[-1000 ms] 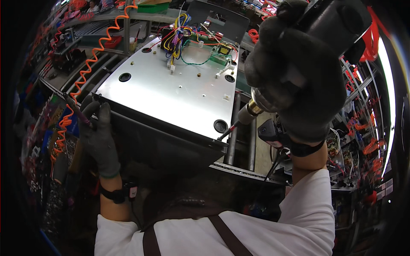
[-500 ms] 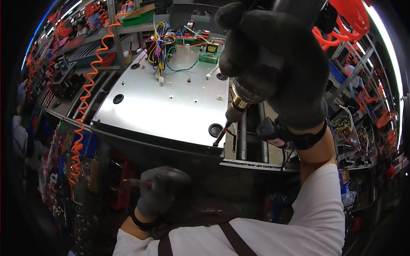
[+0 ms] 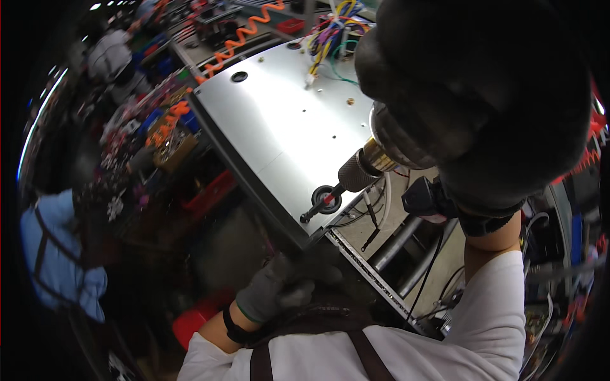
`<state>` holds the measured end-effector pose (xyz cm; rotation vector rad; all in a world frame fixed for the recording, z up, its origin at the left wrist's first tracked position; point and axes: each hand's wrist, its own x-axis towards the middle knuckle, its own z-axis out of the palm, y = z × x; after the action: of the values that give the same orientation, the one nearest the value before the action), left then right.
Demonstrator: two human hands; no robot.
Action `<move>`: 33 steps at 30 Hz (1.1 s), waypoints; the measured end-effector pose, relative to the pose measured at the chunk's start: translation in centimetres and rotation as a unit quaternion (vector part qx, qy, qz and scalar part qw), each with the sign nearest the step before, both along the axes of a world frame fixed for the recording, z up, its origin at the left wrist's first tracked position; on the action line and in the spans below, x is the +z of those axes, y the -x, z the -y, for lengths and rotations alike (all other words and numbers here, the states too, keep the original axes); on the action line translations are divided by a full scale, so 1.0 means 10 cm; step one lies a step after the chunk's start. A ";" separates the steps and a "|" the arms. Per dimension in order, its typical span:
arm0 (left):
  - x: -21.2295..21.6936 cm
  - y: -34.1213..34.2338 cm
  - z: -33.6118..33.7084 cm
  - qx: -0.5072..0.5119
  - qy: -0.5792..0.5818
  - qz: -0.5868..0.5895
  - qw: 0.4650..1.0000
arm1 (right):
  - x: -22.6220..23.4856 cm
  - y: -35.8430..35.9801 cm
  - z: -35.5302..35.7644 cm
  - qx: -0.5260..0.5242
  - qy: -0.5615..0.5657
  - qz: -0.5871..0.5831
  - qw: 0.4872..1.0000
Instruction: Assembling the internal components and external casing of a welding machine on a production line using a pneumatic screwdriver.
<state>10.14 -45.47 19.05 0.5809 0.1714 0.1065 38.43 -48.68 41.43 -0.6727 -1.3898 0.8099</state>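
My right hand, in a black glove, is wrapped around a power screwdriver. The tool slants down to the left, and its bit tip meets the near corner of a silver metal panel, next to a black round grommet. The glove hides most of the tool's body. Below that corner, close to the panel's dark front edge, is my left hand in a grey glove. Its fingers are curled; what they hold, if anything, cannot be made out. A bundle of coloured wires sits on the panel's far part.
Metal rollers and a perforated rail lie right of the panel. An orange coiled hose crosses behind it. At the left are a person in a blue shirt, another in grey, and a red bin.
The view has turned, so the panel appears rotated. My left hand has come closer to the panel's near corner. The screwdriver's tip is still at that corner.
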 end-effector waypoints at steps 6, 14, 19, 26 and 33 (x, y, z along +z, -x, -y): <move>0.22 -0.30 0.32 0.100 0.316 0.182 0.926 | 0.04 0.06 -0.17 0.078 -0.011 0.010 0.997; 0.31 -0.57 0.42 0.131 0.362 0.251 0.888 | 0.24 0.49 -0.26 0.095 -0.041 0.098 0.990; 0.29 -0.57 0.46 0.147 0.370 0.253 0.882 | 0.32 0.69 -0.36 0.093 -0.065 0.133 0.985; 0.30 -0.67 0.44 0.126 0.349 0.317 0.873 | 0.39 0.79 -0.37 0.092 -0.079 0.147 0.982; 0.33 -0.58 0.44 0.116 0.351 0.295 0.881 | 0.42 0.79 -0.32 0.073 -0.072 0.145 0.984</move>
<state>15.92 -49.87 22.30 -0.2183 -0.3144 0.4297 30.50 -45.47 45.64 -0.5973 -1.7616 0.7372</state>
